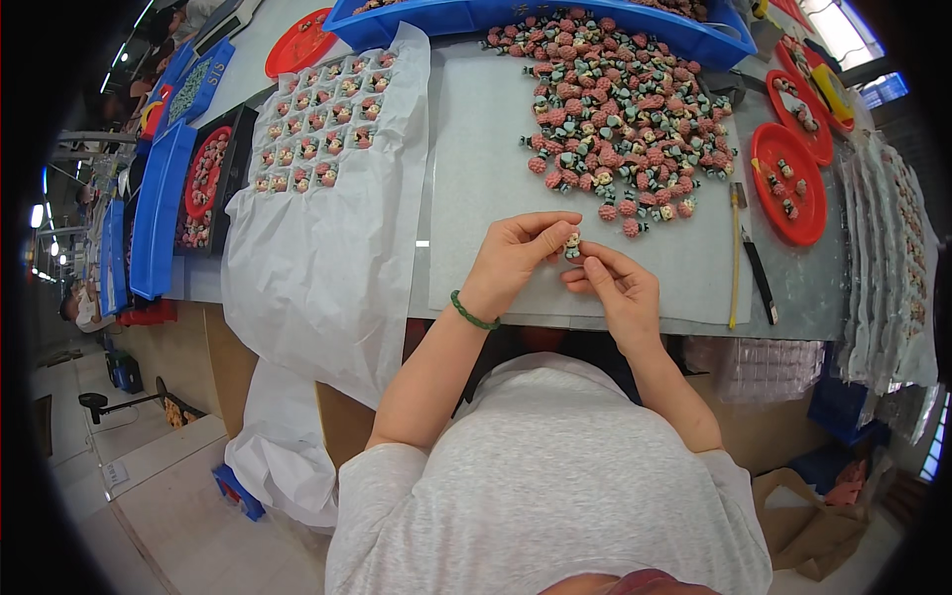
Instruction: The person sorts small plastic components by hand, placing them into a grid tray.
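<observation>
A small painted figurine (573, 246), with a pale front and dark details, is held up between my hands over the near part of the white sheet. My left hand (516, 260), with a green bracelet at its wrist, pinches it between thumb and fingers. My right hand (623, 296) is closed on its lower right side with the fingertips. Just beyond my hands spreads a large heap of similar figurines (620, 119) with pink, knobbly parts. To the left, a divided tray (309, 164) on white paper holds several figurines in its cells.
A yellow stick (735, 263) and a black-handled tool (760, 278) lie at right. Beyond them are red dishes (813, 213) and stacked filled trays (892, 278). Blue bins (436, 32) line the back; another blue bin (159, 223) stands far left.
</observation>
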A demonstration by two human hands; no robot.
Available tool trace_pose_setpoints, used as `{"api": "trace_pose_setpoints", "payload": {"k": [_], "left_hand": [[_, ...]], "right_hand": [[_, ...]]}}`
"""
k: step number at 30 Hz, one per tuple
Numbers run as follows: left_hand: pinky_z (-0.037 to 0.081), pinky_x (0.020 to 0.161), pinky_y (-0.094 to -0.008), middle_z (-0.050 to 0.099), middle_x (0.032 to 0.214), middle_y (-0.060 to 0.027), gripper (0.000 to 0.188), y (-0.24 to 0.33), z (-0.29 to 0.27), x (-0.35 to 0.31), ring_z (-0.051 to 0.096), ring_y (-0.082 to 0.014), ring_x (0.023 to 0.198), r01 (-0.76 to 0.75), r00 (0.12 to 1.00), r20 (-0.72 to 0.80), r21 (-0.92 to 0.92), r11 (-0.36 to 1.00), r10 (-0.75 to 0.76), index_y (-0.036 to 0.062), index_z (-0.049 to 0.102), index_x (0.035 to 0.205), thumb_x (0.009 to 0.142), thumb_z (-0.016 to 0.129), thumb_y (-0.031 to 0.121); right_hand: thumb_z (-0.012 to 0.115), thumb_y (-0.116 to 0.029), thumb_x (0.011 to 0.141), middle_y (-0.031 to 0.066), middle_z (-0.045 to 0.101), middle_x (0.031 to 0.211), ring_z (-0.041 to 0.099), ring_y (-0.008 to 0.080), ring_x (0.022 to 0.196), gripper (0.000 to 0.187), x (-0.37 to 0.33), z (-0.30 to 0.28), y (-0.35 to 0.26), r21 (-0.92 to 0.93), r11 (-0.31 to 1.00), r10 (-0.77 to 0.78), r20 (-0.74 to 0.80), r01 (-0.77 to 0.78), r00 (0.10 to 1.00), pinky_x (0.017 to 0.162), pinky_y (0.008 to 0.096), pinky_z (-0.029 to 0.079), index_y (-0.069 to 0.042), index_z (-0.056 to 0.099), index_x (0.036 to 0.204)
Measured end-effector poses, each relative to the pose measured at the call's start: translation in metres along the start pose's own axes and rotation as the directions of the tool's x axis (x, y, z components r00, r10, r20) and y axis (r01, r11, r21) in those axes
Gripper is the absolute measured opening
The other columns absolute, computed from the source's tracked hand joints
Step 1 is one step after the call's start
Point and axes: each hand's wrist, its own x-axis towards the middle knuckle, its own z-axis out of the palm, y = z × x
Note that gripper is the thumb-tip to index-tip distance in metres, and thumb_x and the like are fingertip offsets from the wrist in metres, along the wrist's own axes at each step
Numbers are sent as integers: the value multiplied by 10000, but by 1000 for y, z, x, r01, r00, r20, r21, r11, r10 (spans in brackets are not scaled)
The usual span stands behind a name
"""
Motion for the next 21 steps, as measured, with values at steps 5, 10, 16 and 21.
{"api": "trace_pose_setpoints", "payload": {"k": [5, 10, 16, 21], "left_hand": [[434, 714, -216, 607, 919, -46, 247, 0, 1, -1, 525, -88, 802, -14, 1000, 24, -7, 1000, 14, -18, 572, 1075, 860, 539, 101], [452, 801, -247, 601, 992, -76, 242, 0, 7, -5, 553, -117, 884, -50, 996, 63, -147, 988, 60, -28, 567, 1075, 849, 537, 54], [445, 838, -263, 574, 1056, -97, 256, -7, 11, -7, 541, -143, 966, -38, 996, 61, -290, 956, 58, -34, 539, 1089, 842, 540, 34], [458, 817, -258, 580, 1022, -98, 267, -5, 10, -7, 553, -142, 943, 1, 1000, 19, -293, 956, 5, -30, 527, 1098, 845, 546, 54]], "right_hand": [[542, -58, 852, 137, 602, 932, 612, 174, 796, 230, 2, 5, -5, 41, 999, -4, -21, 5, 1000, 711, 259, 507, 70, 535, 1043], [611, 17, 783, 114, 600, 914, 596, 152, 820, 236, 2, 0, 1, -65, 974, -224, -118, 217, 968, 739, 248, 493, 52, 543, 1006], [654, 61, 727, 105, 601, 917, 586, 145, 839, 280, 0, 2, 0, -282, 879, -422, -84, 385, 903, 748, 246, 484, 36, 549, 986], [660, 6, 743, 107, 606, 918, 592, 140, 818, 251, 3, -4, -1, -363, 841, -427, 14, 402, 904, 718, 244, 484, 21, 569, 976]]}}
